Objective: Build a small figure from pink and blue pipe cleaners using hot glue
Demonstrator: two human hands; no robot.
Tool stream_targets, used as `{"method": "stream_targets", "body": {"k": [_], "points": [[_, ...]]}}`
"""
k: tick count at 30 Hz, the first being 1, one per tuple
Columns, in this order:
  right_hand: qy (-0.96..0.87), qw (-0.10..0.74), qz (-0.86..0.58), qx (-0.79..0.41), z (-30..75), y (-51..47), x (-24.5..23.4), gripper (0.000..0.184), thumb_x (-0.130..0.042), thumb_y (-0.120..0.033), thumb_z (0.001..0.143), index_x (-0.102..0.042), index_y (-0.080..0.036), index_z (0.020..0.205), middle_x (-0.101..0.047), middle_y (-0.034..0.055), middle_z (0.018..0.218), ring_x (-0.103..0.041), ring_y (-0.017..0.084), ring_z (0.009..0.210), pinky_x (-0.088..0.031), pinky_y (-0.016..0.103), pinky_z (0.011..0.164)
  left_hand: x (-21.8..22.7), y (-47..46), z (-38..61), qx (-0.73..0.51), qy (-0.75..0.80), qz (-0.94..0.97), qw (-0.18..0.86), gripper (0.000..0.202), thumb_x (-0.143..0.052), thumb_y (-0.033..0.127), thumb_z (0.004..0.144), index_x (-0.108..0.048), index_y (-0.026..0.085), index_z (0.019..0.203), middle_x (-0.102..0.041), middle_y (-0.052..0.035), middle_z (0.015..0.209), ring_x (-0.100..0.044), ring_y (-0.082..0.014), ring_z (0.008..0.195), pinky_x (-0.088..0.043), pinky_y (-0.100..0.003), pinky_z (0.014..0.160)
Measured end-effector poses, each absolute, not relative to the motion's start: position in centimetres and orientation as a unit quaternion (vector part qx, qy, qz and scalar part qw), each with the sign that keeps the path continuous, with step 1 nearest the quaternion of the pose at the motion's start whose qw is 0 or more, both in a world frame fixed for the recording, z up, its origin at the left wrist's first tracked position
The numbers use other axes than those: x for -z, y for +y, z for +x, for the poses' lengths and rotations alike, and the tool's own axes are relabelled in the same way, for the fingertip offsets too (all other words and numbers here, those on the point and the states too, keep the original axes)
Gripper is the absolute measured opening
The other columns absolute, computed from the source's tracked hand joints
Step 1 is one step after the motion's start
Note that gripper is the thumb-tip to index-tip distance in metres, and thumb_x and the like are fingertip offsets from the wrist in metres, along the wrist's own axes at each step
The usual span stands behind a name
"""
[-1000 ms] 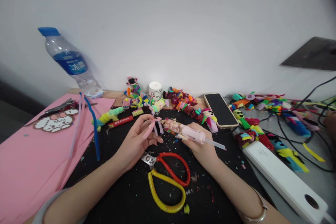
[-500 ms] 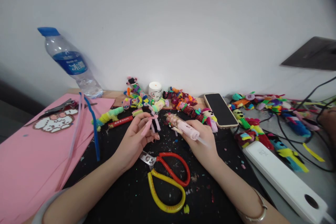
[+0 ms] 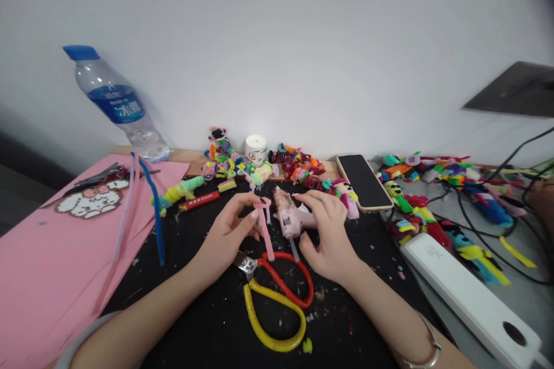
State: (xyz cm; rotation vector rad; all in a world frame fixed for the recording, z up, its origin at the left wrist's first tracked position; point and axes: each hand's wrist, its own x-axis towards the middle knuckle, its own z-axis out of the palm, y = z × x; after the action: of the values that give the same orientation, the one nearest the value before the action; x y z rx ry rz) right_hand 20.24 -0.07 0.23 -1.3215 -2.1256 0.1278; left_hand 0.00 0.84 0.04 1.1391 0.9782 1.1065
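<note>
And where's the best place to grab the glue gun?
Probably by the handle of the glue gun, coming from the right: it sticks out that way, toward the right hand, while the messy nozzle end points away from the person. The right hand hides the handle's far end.

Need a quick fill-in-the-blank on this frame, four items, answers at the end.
1. The long strip in the left hand is ____ in colour.
2. The hand nearest the glue gun is the person's ____ one.
3. The scissors have one yellow handle and one ____ handle.
4. The phone lies with its screen facing ____.

Missing words: pink; right; red; up.
</note>
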Motion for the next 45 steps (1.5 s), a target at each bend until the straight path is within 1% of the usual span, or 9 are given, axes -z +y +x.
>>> {"method": "stream_targets", "body": {"k": [3, 5, 8, 12, 16, 23, 30, 40, 45], "points": [[-0.841, 0.374, -0.389, -0.046, 19.9, -0.8, -0.7, 0.051, -0.056, -0.021, 0.072, -0.047, -0.022, 0.123, -0.053, 0.0096, 0.111, -0.051, 0.027, 0.102, -0.036, 0.043, 0.088, -0.2, 0.7, 0.1, -0.452, 0.420, 0.529, 0.582, 0.014, -0.057, 0.030, 0.084, -0.056, 0.021, 0.094, -0.060, -0.0026, 0.099, -0.062, -0.0112, 0.064, -0.051, -0.024, 0.061], [-0.861, 0.365, -0.352, -0.042, 19.6, -1.3, -1.0, 0.045, -0.061, -0.026, 0.075, -0.051, -0.025, 0.119, -0.058, 0.0070, 0.103, -0.055, 0.024, 0.093, -0.038, 0.040, 0.083, -0.2, 0.6, 0.1, -0.446, 0.414, 0.542, 0.581, 0.013, -0.057, 0.028, 0.084, -0.059, 0.021, 0.095, -0.062, -0.0028, 0.099, -0.062, -0.0120, 0.066, -0.051, -0.024, 0.061], [-0.883, 0.340, -0.321, -0.042, 19.2, -1.8, -1.2, 0.034, -0.064, -0.031, 0.080, -0.057, -0.024, 0.113, -0.064, 0.0039, 0.092, -0.058, 0.020, 0.081, -0.037, 0.040, 0.082, 0.0, 0.5, 0.2, -0.442, 0.401, 0.554, 0.580, 0.012, -0.057, 0.024, 0.084, -0.062, 0.023, 0.095, -0.063, -0.0023, 0.099, -0.061, -0.0123, 0.069, -0.050, -0.023, 0.063], [-0.864, 0.373, -0.333, -0.061, 19.2, -1.7, -1.1, 0.018, -0.059, -0.019, 0.084, -0.062, -0.024, 0.101, -0.068, 0.0016, 0.086, -0.060, 0.017, 0.075, -0.039, 0.039, 0.081, 0.3, 0.4, 0.2, -0.432, 0.397, 0.552, 0.593, 0.012, -0.057, 0.022, 0.083, -0.061, 0.022, 0.095, -0.064, -0.0020, 0.095, -0.061, -0.0118, 0.065, -0.049, -0.024, 0.062], [-0.820, 0.433, -0.366, -0.081, 19.3, -1.5, -0.6, 0.020, -0.056, -0.009, 0.084, -0.065, -0.022, 0.096, -0.070, 0.0026, 0.082, -0.061, 0.016, 0.072, -0.042, 0.036, 0.073, 0.4, 0.6, 0.0, -0.422, 0.401, 0.547, 0.602, 0.012, -0.055, 0.025, 0.085, -0.058, 0.021, 0.096, -0.063, -0.0012, 0.084, -0.062, -0.0126, 0.063, -0.049, -0.025, 0.061], [-0.783, 0.467, -0.396, -0.113, 19.0, -1.2, -0.8, 0.015, -0.056, -0.009, 0.085, -0.065, -0.021, 0.086, -0.069, 0.0020, 0.073, -0.061, 0.015, 0.068, -0.045, 0.033, 0.069, 0.0, 0.6, 0.0, -0.419, 0.391, 0.538, 0.618, 0.012, -0.056, 0.023, 0.084, -0.056, 0.021, 0.095, -0.059, -0.0019, 0.095, -0.062, -0.0097, 0.061, -0.049, -0.024, 0.059], [-0.749, 0.466, -0.453, -0.128, 19.2, -1.0, -0.3, 0.010, -0.057, -0.014, 0.083, -0.063, -0.021, 0.080, -0.068, 0.0020, 0.072, -0.060, 0.016, 0.066, -0.047, 0.030, 0.064, 0.6, 0.5, 0.2, -0.433, 0.364, 0.501, 0.655, 0.027, -0.070, 0.019, 0.073, -0.054, 0.022, 0.094, -0.053, 0.0003, 0.101, -0.056, -0.0056, 0.061, -0.047, -0.021, 0.058], [-0.737, 0.445, -0.492, -0.128, 19.4, -0.5, 0.0, 0.012, -0.061, -0.019, 0.082, -0.063, -0.020, 0.070, -0.067, 0.0008, 0.065, -0.056, 0.014, 0.058, -0.043, 0.028, 0.059, 0.5, 0.5, 0.0, -0.414, 0.354, 0.500, 0.673, 0.023, -0.062, 0.015, 0.079, -0.051, 0.023, 0.098, -0.055, 0.0014, 0.092, -0.055, -0.0041, 0.055, -0.043, -0.018, 0.052], [-0.730, 0.435, -0.509, -0.139, 19.5, -0.5, 0.3, 0.013, -0.062, -0.020, 0.082, -0.063, -0.020, 0.069, -0.066, 0.0011, 0.065, -0.056, 0.015, 0.059, -0.042, 0.028, 0.058, 0.2, 0.4, 0.1, -0.408, 0.334, 0.497, 0.689, 0.023, -0.060, 0.015, 0.081, -0.050, 0.023, 0.100, -0.057, 0.0011, 0.088, -0.054, -0.0044, 0.055, -0.044, -0.018, 0.053]]}}
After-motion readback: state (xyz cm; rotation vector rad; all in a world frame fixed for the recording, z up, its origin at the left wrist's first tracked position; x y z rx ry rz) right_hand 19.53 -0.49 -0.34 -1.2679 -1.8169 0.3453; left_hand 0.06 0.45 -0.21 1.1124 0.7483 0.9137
